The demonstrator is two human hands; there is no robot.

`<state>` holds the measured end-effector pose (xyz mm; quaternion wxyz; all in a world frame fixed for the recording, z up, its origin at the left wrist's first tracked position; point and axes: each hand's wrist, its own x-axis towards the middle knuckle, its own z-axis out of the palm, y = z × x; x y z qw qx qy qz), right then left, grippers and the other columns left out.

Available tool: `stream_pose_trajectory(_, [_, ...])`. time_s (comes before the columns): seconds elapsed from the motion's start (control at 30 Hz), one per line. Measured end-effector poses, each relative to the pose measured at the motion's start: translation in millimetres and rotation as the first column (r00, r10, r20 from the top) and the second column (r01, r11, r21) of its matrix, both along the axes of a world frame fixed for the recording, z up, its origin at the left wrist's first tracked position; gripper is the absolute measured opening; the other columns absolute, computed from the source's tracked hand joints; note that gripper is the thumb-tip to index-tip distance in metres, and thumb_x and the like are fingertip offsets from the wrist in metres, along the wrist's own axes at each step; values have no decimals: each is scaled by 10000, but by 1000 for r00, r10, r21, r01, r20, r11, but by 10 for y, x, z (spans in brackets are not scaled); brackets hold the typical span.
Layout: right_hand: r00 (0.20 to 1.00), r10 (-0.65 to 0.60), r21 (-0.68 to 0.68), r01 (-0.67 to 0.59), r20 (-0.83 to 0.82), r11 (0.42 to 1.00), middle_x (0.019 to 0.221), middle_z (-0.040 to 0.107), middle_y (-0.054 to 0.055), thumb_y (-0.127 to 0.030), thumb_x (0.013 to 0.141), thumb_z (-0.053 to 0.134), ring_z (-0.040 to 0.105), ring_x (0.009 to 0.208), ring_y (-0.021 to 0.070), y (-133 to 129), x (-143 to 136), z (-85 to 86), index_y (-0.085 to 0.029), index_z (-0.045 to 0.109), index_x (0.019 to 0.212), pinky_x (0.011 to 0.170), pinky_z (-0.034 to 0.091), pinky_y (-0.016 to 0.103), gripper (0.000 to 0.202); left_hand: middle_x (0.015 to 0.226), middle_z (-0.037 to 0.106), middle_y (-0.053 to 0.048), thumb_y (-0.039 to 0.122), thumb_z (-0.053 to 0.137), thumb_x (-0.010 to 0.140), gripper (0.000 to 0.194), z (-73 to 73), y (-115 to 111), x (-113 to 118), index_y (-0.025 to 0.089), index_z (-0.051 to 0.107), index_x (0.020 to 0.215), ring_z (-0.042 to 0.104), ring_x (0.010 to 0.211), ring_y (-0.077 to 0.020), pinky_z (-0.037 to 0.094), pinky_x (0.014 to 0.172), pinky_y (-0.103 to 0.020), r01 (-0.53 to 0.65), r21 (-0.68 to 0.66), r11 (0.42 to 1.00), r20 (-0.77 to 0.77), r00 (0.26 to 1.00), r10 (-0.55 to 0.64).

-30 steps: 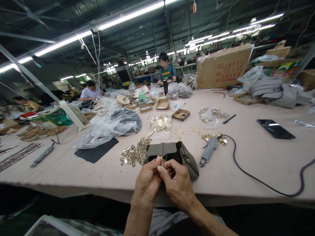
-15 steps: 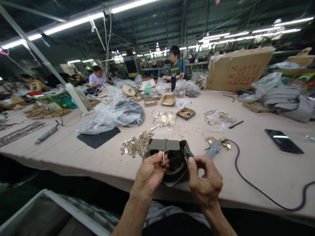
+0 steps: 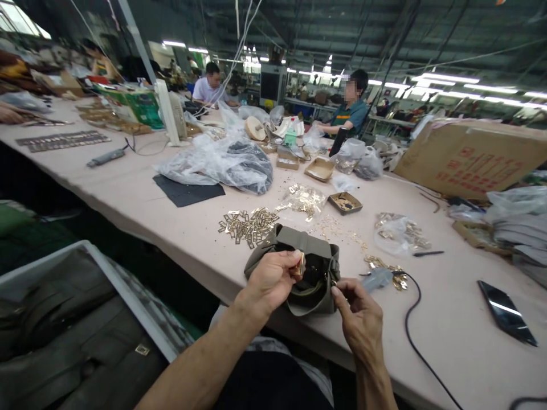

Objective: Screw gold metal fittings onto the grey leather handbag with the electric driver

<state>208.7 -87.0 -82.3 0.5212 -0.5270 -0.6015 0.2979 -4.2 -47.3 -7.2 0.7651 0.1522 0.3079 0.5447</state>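
Note:
An olive-grey handbag (image 3: 314, 244) sits at the table's front edge, its mouth facing me and its inside dark. Over its opening, my left hand (image 3: 273, 280) is closed, pinching a shiny gold metal fitting (image 3: 301, 265) between thumb and fingers. My right hand (image 3: 361, 313) is at the bag's right side, thumb and forefinger pressed together. A small glint shows at those fingertips, but what they pinch is too small to make out. Behind the bag lies a pile of gold rectangular frames (image 3: 251, 225).
A grey corded tool (image 3: 378, 279) lies right of the bag by loose gold pieces. Beyond are a plastic bag of fittings (image 3: 304, 200), a small tray (image 3: 345, 203) and a phone (image 3: 506, 313). At lower left stands a white crate (image 3: 141, 319) of olive-grey bags. Co-workers sit across the table.
The view has swung left and down, showing more of the crate. My right hand has come in against the bag's side. The left hand still holds the gold fitting.

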Motion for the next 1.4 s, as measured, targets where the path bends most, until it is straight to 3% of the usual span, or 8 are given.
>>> stream_pose_trajectory(0.1, [1000, 5, 81, -5, 2, 997, 931, 623, 38, -331, 966, 721, 597, 862, 176, 13, -23, 3, -184, 666, 971, 785, 483, 312, 157, 660, 592, -44, 110, 749, 830, 194, -4, 2, -11, 98, 680, 649, 505, 589, -110, 402, 606, -241, 5, 1, 1000, -3, 1000, -5])
stream_pose_trajectory(0.23, [995, -61, 293, 36, 78, 956, 963, 645, 51, -221, 945, 738, 621, 923, 197, -7, -91, 29, -195, 696, 963, 834, 492, 345, 52, 663, 601, -53, 135, 780, 818, 203, -13, 12, -16, 98, 680, 646, 506, 588, -113, 399, 604, -244, 9, 0, 1000, 2, 1000, -9])
stream_pose_trajectory(0.37, [980, -101, 412, 22, 171, 911, 970, 661, 50, -145, 923, 746, 639, 894, 191, -30, -123, 75, -203, 724, 1027, 803, 509, 337, 121, 675, 604, -56, 128, 769, 805, 180, -25, 17, -18, 98, 685, 648, 501, 595, -113, 393, 599, -241, 11, -5, 1000, 17, 1000, -11])
stream_pose_trajectory(0.53, [954, -158, 320, 71, 255, 945, 938, 677, 38, -233, 978, 700, 633, 846, 167, -6, -115, 116, -192, 719, 1016, 789, 500, 295, 60, 678, 605, -58, 148, 795, 788, 186, -45, 19, -16, 105, 687, 643, 518, 620, -122, 387, 616, -246, 13, 13, 1000, 16, 1000, -14])
stream_pose_trajectory(0.7, [938, -195, 190, 143, 287, 971, 851, 670, 21, -415, 1007, 650, 617, 773, 147, 48, -74, 63, -170, 701, 949, 765, 490, 264, 257, 653, 583, -42, 191, 829, 750, 204, -61, 30, -9, 99, 682, 642, 493, 607, -118, 353, 614, -257, 4, 35, 999, 19, 1000, -5])
stream_pose_trajectory(0.83, [951, -257, 80, 247, 171, 966, 784, 676, 27, -556, 956, 682, 612, 692, 148, 80, -34, 8, -149, 716, 961, 678, 494, 254, 409, 639, 568, -32, 194, 826, 734, 216, -80, 39, -5, 104, 662, 627, 468, 586, -109, 317, 604, -266, -9, 42, 999, 40, 999, 7])
stream_pose_trajectory(0.97, [970, -226, 54, 222, 90, 974, 736, 642, 13, -555, 926, 717, 584, 680, 148, 102, -22, -22, -140, 710, 971, 667, 489, 261, 418, 636, 578, -35, 214, 830, 730, 226, -87, 28, -9, 104, 662, 626, 471, 583, -109, 300, 608, -280, -16, 36, 999, 39, 999, 14])
stream_pose_trajectory(1.4, [969, -225, 167, 206, 103, 964, 749, 632, 11, -449, 938, 724, 574, 684, 142, 7, -138, -47, -141, 693, 900, 705, 464, 280, 312, 567, 572, 0, 277, 903, 646, 294, -124, -160, -16, 117, 660, 600, 449, 548, -87, 325, 604, -272, -34, -37, 999, 50, 998, 36])
